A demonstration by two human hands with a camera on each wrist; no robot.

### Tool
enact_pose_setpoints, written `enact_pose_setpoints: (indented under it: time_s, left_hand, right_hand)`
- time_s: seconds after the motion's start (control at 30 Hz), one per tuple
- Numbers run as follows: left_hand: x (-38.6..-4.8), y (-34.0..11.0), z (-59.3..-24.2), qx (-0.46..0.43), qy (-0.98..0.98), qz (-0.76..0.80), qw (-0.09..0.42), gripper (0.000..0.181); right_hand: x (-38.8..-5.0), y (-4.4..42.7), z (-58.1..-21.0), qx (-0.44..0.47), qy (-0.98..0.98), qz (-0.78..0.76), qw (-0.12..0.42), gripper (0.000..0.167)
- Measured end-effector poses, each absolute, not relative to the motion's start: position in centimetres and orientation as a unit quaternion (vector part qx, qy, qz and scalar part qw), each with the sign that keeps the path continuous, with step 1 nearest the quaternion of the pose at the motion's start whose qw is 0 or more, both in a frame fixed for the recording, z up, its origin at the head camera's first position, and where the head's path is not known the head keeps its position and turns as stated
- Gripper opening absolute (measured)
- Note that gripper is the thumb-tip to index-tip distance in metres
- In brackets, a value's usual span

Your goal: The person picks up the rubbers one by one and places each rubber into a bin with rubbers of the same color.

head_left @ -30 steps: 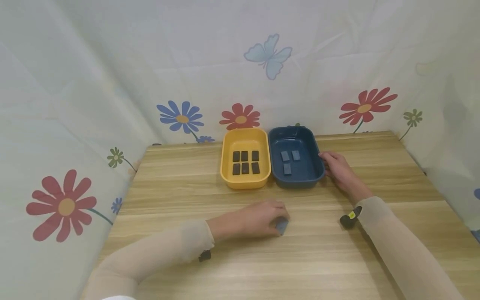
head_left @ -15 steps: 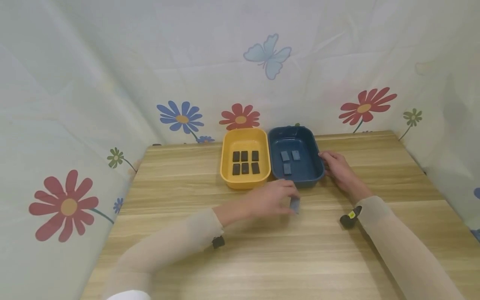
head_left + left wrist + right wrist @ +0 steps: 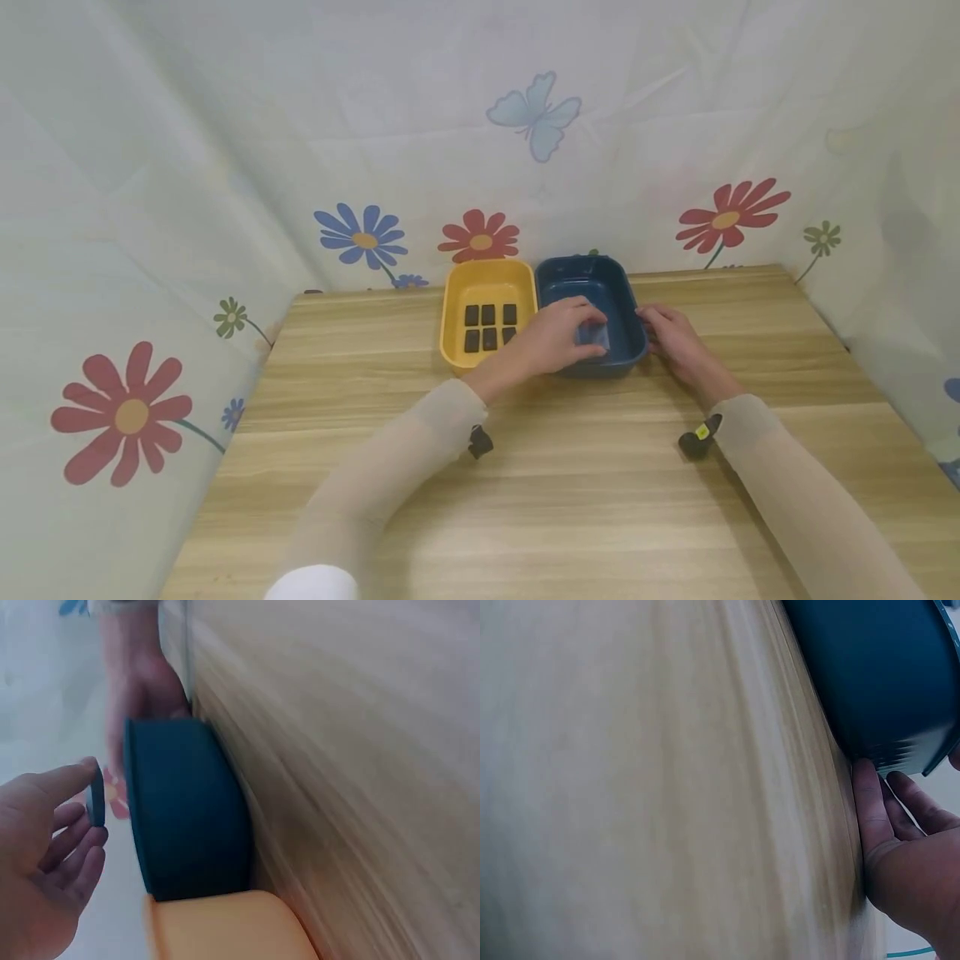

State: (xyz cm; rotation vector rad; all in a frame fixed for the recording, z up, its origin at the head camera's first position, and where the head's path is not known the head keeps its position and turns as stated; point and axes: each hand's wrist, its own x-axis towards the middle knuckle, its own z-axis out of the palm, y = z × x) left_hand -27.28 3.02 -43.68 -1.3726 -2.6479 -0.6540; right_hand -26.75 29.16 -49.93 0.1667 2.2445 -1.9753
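My left hand [image 3: 557, 335] is over the blue plastic tray [image 3: 624, 292]. Thumb and fingertips pinch a thin grey-blue rectangular tile [image 3: 95, 796], seen edge-on in the left wrist view. The left hand hides most of the tray's floor and whatever lies there. At the tray's right side, my right hand [image 3: 672, 335] holds the tray, one digit at the rim and other fingers [image 3: 870, 796] against the outer wall close to the tabletop. To the left stands the yellow tray [image 3: 453, 285], touching the blue one, with several dark rectangular tiles [image 3: 488, 314] in rows.
Both trays stand at the back of a wood-grain table [image 3: 585, 492]. Behind and beside it hangs a pale cloth [image 3: 405, 125] printed with flowers and a butterfly. Each wrist bears a dark strapped device [image 3: 480, 442].
My left hand has carried the grey-blue tile from above the front tabletop up and rightward to the blue tray. The right hand stays at the tray's side.
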Motion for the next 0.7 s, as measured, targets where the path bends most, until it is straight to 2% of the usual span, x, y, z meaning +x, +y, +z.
enact_pose_setpoints:
  time_s: [0.33,0.7]
  left_hand:
    - [-30.6,4.3,-44.6,-0.411,-0.889,-0.199,0.037,0.044]
    - [-31.7,6.2,-46.4,-0.384,-0.912,-0.140,-0.027,0.043]
  right_hand:
    - [-26.7,29.2,-50.1,0.059,0.745,-0.661,0.065,0.059]
    - [-27.0,29.4,-50.5,0.059,0.740,-0.666,0.071,0.060]
